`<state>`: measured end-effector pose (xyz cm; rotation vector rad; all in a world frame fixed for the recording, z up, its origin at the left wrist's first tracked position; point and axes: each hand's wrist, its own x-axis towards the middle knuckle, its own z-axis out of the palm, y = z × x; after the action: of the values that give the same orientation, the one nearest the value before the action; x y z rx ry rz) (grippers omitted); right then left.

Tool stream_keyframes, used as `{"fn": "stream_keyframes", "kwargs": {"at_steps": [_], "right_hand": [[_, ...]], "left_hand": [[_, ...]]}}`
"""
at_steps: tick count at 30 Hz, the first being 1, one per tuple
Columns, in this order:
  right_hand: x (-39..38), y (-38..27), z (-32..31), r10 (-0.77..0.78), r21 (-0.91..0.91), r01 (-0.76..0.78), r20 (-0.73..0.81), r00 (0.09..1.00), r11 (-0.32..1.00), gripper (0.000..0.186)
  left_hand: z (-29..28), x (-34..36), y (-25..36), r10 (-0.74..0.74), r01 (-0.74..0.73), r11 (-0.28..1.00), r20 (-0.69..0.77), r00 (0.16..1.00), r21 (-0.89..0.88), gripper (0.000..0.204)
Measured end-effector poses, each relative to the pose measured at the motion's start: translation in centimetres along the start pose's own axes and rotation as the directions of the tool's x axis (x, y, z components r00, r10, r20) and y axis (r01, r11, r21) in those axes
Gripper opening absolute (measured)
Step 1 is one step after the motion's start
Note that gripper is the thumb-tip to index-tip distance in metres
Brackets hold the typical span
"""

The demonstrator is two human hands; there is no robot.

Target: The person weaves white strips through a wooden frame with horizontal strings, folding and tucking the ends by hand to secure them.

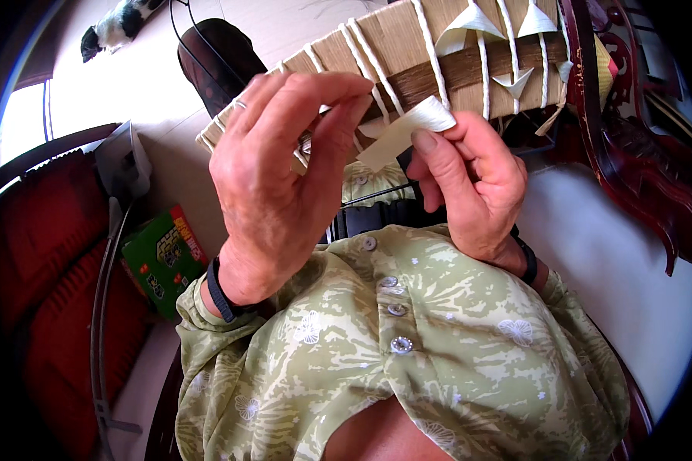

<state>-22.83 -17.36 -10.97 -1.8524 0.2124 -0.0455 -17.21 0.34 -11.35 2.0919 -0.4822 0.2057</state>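
My right hand (477, 175) pinches a short, flat cream strip (396, 142) between thumb and fingers. The strip looks like dried leaf or stiff paper; its upper end bends over into a paler white fold. To its left, my left hand (273, 165) is raised with thumb and index fingertip closed together; what they hold, if anything, is too small to make out. Beyond both hands lies a long tan board-like piece (392, 42) crossed by several twisted white cords (430, 54). A brown band (457, 71) runs along it, and pale folded pieces (469, 27) stick up at the cords.
A carved dark red wooden furniture leg (623, 165) stands at the right. On the left are a green box (164, 257), a grey metal stand (104, 307) and red cushions (61, 230). A black-and-white dog (119, 29) lies on the floor at the far left.
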Motion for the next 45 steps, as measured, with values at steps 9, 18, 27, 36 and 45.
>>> {"fn": "stream_keyframes", "kwargs": {"at_steps": [9, 18, 27, 36, 45], "right_hand": [[0.6, 0.4, -0.4, -0.173, -0.169, 0.198, 0.154, 0.973, 0.966, 0.007], [0.6, 0.2, -0.2, -0.067, -0.131, 0.083, 0.122, 0.990, 0.988, 0.013], [0.4, -0.9, -0.7, 0.337, 0.222, -0.421, 0.334, 0.880, 0.879, 0.017], [0.4, -1.3, -0.2, 0.322, -0.085, -0.311, 0.196, 0.926, 0.947, 0.013], [0.3, -1.2, -0.1, 0.161, -0.191, -0.132, 0.145, 0.976, 0.973, 0.009]], "left_hand": [[0.3, 1.9, -1.0, 0.212, -0.235, 0.906, 0.103, 0.972, 0.353, 0.017], [0.2, 2.4, 0.0, 0.148, -0.214, 0.919, 0.213, 0.966, 0.333, 0.017], [-0.1, 2.6, 0.2, 0.022, -0.104, 0.963, 0.308, 0.951, 0.251, 0.009], [0.1, 2.9, 0.3, 0.054, -0.151, 0.955, 0.351, 0.935, 0.254, 0.012], [1.3, 2.2, -0.8, 0.102, -0.140, 0.976, 0.216, 0.971, 0.168, 0.011]]}}
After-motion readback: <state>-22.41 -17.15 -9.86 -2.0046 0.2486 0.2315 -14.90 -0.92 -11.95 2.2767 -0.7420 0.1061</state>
